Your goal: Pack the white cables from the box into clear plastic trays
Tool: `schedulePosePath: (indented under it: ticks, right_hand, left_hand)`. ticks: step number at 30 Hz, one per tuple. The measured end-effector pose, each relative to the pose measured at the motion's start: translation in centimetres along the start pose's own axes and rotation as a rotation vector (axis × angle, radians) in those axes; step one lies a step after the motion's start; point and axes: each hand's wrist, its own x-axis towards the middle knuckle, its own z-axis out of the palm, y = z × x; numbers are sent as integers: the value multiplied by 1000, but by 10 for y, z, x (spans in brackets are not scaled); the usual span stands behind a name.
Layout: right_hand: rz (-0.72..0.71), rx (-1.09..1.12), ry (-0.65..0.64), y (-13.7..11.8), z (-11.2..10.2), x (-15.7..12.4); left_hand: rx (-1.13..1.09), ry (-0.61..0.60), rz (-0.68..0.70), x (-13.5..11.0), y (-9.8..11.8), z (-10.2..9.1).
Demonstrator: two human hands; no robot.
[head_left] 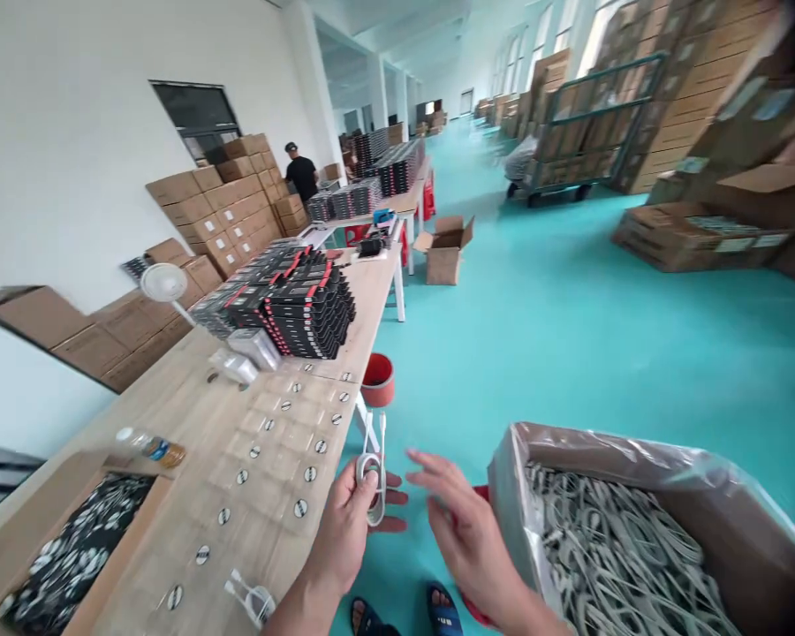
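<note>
While L hand (350,532) grips coiled cable (372,475), R hand (462,528) hangs open, empty; wood bench (172,402), teal warehouse floor (570,336).

1 head-worn camera looks forward and down along a long hall, rolled so the floor (570,336) tilts. The left hand (348,530) and right hand (464,530) sit nearest, bottom centre; the bench (172,415) runs up the left, the lined box (636,459) fills the lower right.
</note>
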Motion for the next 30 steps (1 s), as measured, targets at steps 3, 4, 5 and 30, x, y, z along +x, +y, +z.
schedulePosePath:
  ticks: [3,4,5,30]
  right_hand:
    - [192,150,-35,-11,22,33]
    - [224,229,-104,-16,31,45]
    - [240,315,-186,-23,42,55]
    - [538,610,-558,7,186,199]
  left_hand:
    - [169,50,123,-8,15,-31]
    - [196,42,147,-11,20,-40]
    - [212,30,169,-14,24,-47]
    - [-713,-31,50,45,25,-160]
